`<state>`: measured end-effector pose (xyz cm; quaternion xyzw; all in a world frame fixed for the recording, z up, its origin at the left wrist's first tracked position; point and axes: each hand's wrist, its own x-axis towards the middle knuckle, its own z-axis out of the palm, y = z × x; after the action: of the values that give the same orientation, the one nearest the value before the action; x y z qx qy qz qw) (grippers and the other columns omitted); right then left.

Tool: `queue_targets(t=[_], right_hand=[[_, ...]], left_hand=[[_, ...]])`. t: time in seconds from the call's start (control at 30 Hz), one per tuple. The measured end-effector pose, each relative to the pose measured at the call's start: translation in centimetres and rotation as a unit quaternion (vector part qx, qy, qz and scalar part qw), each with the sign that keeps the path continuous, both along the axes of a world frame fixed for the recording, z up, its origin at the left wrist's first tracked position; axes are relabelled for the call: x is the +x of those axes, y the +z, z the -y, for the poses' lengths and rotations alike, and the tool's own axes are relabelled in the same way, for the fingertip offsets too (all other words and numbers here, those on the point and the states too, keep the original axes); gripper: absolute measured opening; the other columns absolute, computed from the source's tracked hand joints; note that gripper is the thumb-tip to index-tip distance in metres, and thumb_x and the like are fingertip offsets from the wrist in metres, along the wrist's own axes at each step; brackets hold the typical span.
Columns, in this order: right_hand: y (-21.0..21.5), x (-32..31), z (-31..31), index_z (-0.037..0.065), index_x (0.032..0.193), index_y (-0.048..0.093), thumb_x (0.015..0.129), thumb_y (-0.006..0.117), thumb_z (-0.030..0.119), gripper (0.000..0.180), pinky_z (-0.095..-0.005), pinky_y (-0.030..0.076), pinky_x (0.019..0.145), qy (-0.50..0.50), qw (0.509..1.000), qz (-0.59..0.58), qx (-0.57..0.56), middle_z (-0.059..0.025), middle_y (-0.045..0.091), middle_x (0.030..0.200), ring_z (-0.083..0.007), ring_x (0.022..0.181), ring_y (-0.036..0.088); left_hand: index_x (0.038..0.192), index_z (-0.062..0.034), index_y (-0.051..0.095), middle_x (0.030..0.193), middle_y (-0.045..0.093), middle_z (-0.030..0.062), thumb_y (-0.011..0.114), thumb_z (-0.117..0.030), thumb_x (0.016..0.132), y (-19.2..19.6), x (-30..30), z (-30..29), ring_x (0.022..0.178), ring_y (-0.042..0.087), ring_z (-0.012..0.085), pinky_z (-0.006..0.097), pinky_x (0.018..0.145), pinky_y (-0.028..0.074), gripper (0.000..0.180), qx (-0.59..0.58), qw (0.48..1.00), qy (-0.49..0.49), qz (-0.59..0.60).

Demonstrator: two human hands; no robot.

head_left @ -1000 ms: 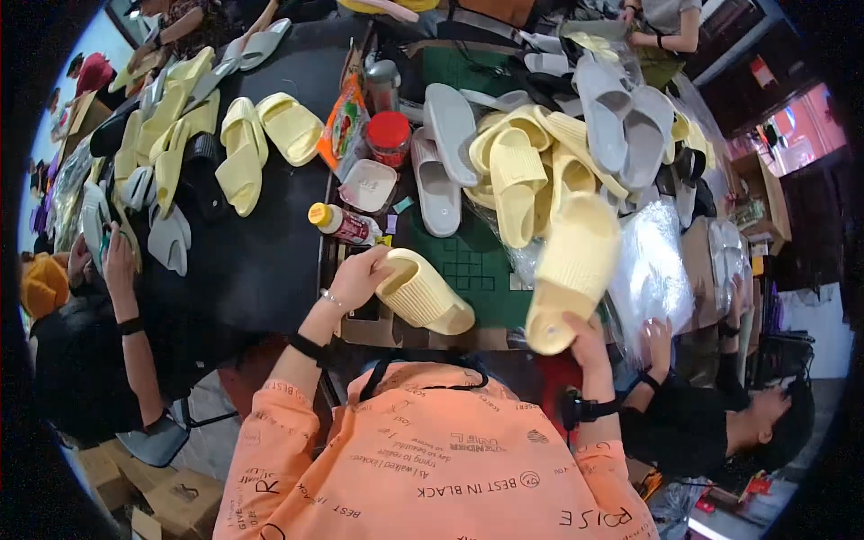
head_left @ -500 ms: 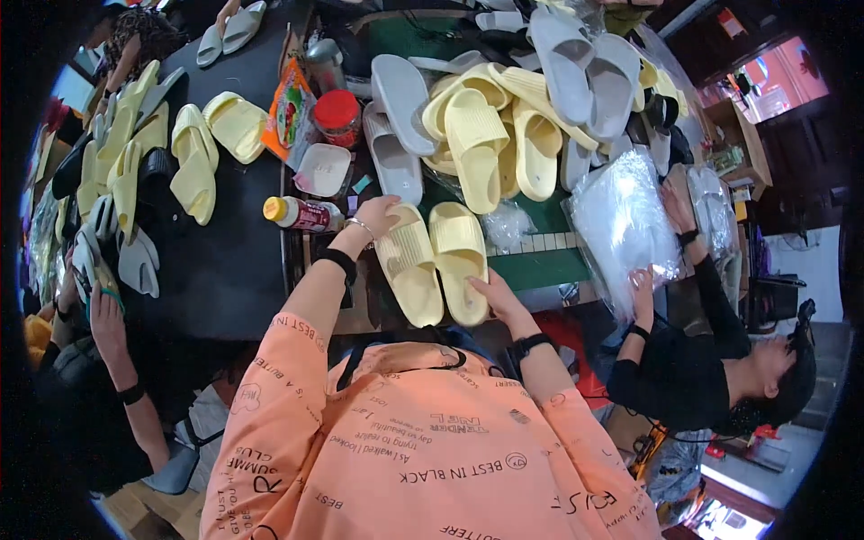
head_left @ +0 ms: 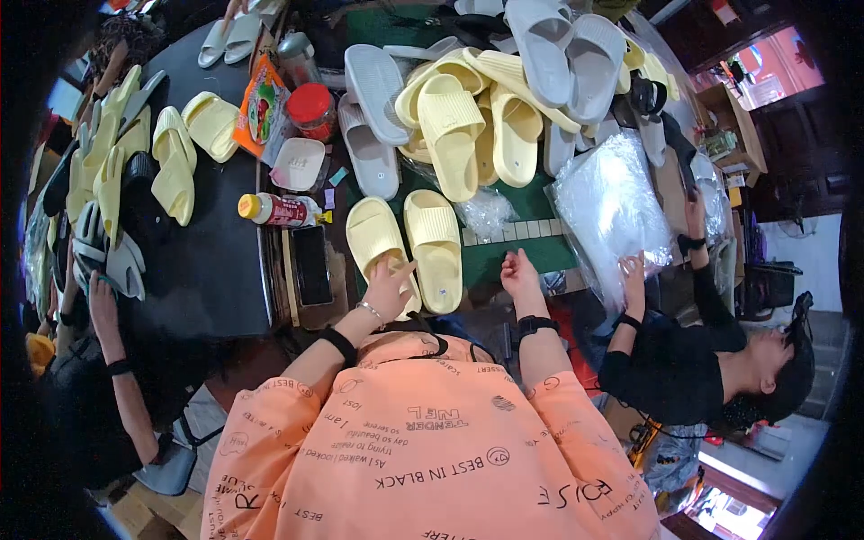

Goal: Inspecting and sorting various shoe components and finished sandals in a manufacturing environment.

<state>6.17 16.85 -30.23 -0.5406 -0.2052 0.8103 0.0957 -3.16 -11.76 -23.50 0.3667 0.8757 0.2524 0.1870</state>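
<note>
Pair of pale yellow foam slides with ribbed straps is laid side by side at the near edge of the green-topped surface (head_left: 540, 256), toes toward the far edge: left slide (head_left: 375, 229), right slide (head_left: 432, 225). Left slide is touched by the left hand (head_left: 387, 286); grip spread, fingers laid over the footbed, thumb out toward the right slide. Right hand (head_left: 519, 272) is held right of the pair, apart from both slides, near the near edge; grip curled in, fingers drawn together, whether anything small is inside cannot be told. Mixed pile of pale yellow and grey slides (head_left: 450, 130) is heaped beyond the pair, toward the far edge. Crumpled clear plastic wad (head_left: 486, 212) is placed just beside the right slide's toe. Stack of shiny clear plastic bags (head_left: 612, 207) is set toward the right edge, touched by a co-worker's hand (head_left: 634, 277). Toward the left edge: white bottle with yellow cap (head_left: 283, 210) lying on its side, flat black rectangular device (head_left: 310, 265) nearer, squarish white-lidded tub (head_left: 299, 164) and red-lidded jar (head_left: 311, 110) farther back.
</note>
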Motion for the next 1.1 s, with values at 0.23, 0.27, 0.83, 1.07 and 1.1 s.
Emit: queue_targets(t=[0.23, 0.27, 0.83, 1.07, 1.1], right_hand=[[-1.0, 0.8, -2.0, 0.003, 0.08, 0.05, 0.082, 0.048, 0.016, 0.013, -0.0197, 0.038, 0.045, -0.082, 0.987, -0.059, 0.127, -0.0025, 0.048, 0.061, -0.0111, 0.053, 0.045], [-1.2, 2.3, -2.2, 0.003, 0.079, 0.049, 0.081, 0.049, 0.015, 0.012, -0.0197, 0.038, 0.044, -0.08, 0.986, -0.064, 0.128, -0.0024, 0.048, 0.061, -0.0111, 0.052, 0.045], [4.4, 17.5, 2.4, -0.002, 0.082, 0.052, 0.082, 0.044, 0.014, 0.017, -0.0257, 0.042, 0.065, 0.215, 0.777, 0.138, 0.576, -0.007, 0.056, 0.077, -0.0148, 0.064, 0.053], [9.3, -2.8, 11.6, 0.0, 0.083, 0.057, 0.08, 0.042, 0.014, 0.02, -0.0218, 0.037, 0.047, 0.634, 0.653, -0.034, 0.412, -0.0028, 0.048, 0.057, -0.0093, 0.048, 0.043], [9.8, -4.4, 12.9, 0.0, 0.082, 0.057, 0.079, 0.042, 0.013, 0.02, -0.0219, 0.036, 0.046, 0.657, 0.682, -0.019, 0.322, -0.0031, 0.047, 0.057, -0.01, 0.047, 0.042]], left_hand=[[0.128, -0.0141, 0.02, 0.118, 0.029, 0.0297, 0.051, -0.022, 0.075, -2.1, -1.9, -3.2, 0.112, 0.027, 0.0399, 0.041, 0.095, 0.023, 0.061, -0.12, 0.988, -0.022, 0.094], [0.128, -0.0125, 0.019, 0.121, 0.026, 0.0297, 0.05, -0.022, 0.075, -2.4, -1.8, -3.3, 0.113, 0.026, 0.0392, 0.04, 0.095, 0.023, 0.062, -0.134, 0.987, -0.02, 0.091], [0.129, -0.0123, 0.017, 0.12, 0.025, 0.0301, 0.053, -0.024, 0.072, -0.8, -2.4, -2.4, 0.113, 0.025, 0.0418, 0.041, 0.095, 0.022, 0.068, -0.129, 0.984, -0.018, 0.122], [0.098, -0.0061, 0.054, 0.095, 0.052, 0.0191, 0.051, -0.016, 0.07, 0.1, -3.1, 0.3, 0.096, 0.046, 0.0318, 0.038, 0.082, 0.037, 0.03, 0.03, 0.989, -0.053, 0.132], [0.09, -0.0049, 0.056, 0.089, 0.054, 0.0174, 0.05, -0.013, 0.069, 1.4, -3.3, 0.7, 0.088, 0.048, 0.0304, 0.037, 0.078, 0.039, 0.023, 0.047, 0.994, 0.028, 0.099]])
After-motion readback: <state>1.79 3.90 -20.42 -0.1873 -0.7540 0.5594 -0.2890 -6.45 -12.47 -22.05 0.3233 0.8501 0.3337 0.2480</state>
